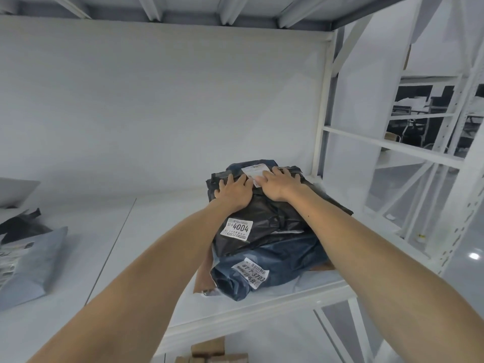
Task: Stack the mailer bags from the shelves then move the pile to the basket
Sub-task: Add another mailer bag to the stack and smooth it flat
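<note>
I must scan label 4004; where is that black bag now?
Head view, right of centre: the black bag sits atop a dark blue mailer on the white shelf, left hand and right hand at its far end.

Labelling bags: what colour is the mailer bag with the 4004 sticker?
The mailer bag is black; head view.

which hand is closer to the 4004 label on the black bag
Left. The left hand rests on the black bag just beyond the 4004 label; the right hand lies farther off, up and to its right.
</note>
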